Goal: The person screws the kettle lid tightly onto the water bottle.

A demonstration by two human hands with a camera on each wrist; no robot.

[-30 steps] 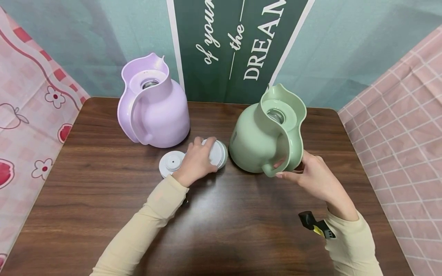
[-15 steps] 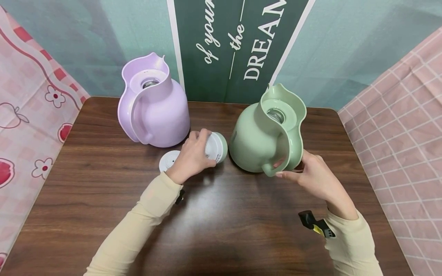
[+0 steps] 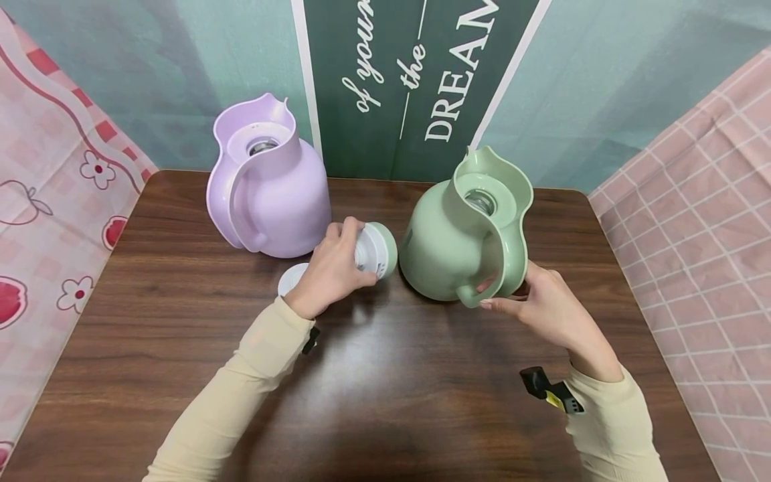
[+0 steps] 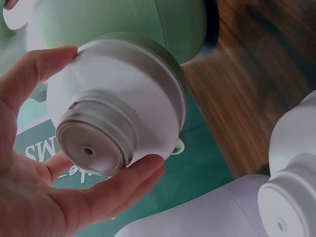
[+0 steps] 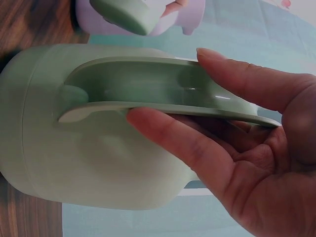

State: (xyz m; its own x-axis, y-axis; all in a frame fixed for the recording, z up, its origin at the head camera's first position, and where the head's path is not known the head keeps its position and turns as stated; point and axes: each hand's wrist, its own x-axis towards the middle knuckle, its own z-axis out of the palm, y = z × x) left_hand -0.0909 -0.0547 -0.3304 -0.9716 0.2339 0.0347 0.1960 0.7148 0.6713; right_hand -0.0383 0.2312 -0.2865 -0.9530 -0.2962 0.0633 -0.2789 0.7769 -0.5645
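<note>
In the head view my left hand grips a lid with a white threaded stopper and a green top. It is tilted, its threaded underside facing the left wrist camera, thumb and fingers on opposite sides of the rim. Right beside it stands a green thermos jug, upright with its mouth uncovered. My right hand holds that jug's handle, thumb on one side and fingers on the other. Another white lid lies on the table, partly hidden behind my left hand.
A purple thermos jug, its mouth also uncovered, stands at the back left. Both jugs are on a brown wooden table. Behind the table hangs a teal cloth with a dark green lettered panel; pink patterned cloths flank both sides.
My left hand has lifted the green-topped lid, tipping it toward the green jug and shifting slightly back and left. My right hand and both jugs stay practically where they were.
</note>
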